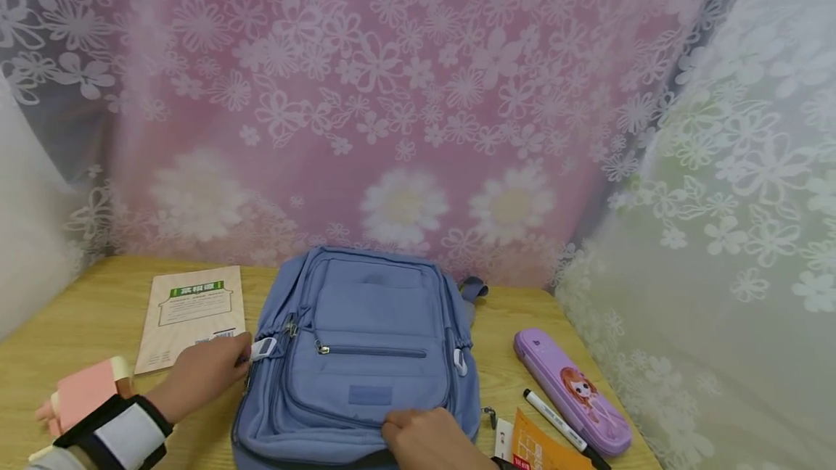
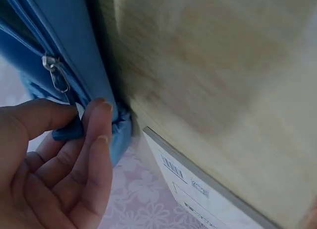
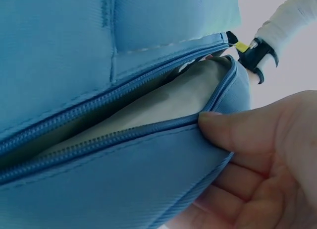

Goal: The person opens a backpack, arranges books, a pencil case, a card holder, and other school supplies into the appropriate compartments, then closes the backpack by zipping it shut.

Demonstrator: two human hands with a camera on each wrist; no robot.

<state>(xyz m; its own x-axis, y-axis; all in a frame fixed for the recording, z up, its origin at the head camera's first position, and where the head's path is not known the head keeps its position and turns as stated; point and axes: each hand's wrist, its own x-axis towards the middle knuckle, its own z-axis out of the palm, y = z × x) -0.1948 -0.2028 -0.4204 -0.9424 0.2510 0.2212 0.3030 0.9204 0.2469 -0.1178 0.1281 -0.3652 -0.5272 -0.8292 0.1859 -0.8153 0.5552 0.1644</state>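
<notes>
A blue backpack (image 1: 375,379) lies front side up on the wooden table. At its left side, my left hand (image 1: 207,370) pinches a dark blue zipper pull (image 2: 68,132) between thumb and fingers; the metal slider (image 2: 51,63) shows just past the fingertips in the left wrist view. My right hand (image 1: 431,442) is at the bag's near end, thumb on top and fingers underneath, gripping the fabric edge of an unzipped opening. In the right wrist view the zipper teeth (image 3: 106,140) stand apart, and a pale lining (image 3: 163,97) shows inside.
Left of the bag lie a beige booklet (image 1: 189,310) and a pink object (image 1: 85,394). On the right are a purple pencil case (image 1: 575,390), a black-and-white marker (image 1: 555,419) and an orange packet (image 1: 545,448). A flowered curtain (image 1: 405,93) hangs behind the table.
</notes>
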